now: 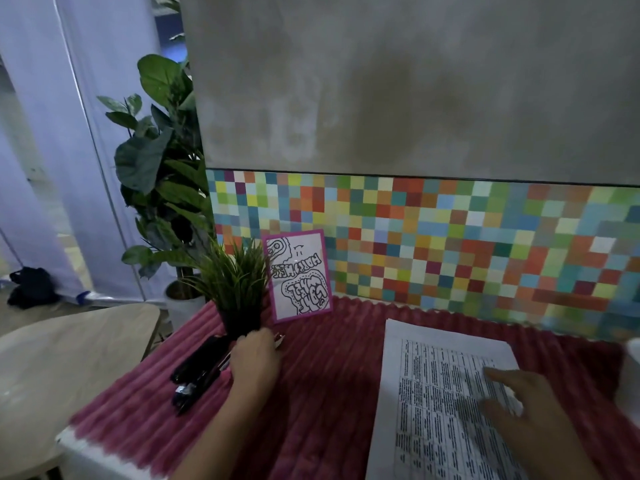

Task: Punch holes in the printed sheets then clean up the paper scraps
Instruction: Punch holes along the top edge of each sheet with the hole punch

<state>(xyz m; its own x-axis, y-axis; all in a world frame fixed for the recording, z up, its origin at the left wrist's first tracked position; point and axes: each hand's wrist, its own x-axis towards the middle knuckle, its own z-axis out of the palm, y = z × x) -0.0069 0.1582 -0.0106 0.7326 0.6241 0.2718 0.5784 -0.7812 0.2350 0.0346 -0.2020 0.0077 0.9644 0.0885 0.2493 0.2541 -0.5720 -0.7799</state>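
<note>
left hand: forearm in from bottom centre, angled up-left; back of hand to camera, fingers curled forward and hidden; can't tell if gripping anything.
left hand spot: at base of pot, over right end of black items; thin pale tip poking out past knuckles, too blurred to identify.
right hand: forearm in from bottom right; palm down, fingers straight and spread, pointing up-left, resting flat on sheets.
sheets: white, printed with table rows, flat on cloth, right of centre, long side running toward tiles; near end cut by frame edge.
black items: dark pen-like cluster on cloth, left side; too blurred to say what.
pot: dark, grassy plant in it, back-left of cloth; card just to its right, leaning on tiles.
white object: right frame edge, near sheets, mostly cut off.
hands: well apart, left at far-left of cloth, right on sheets.
</note>
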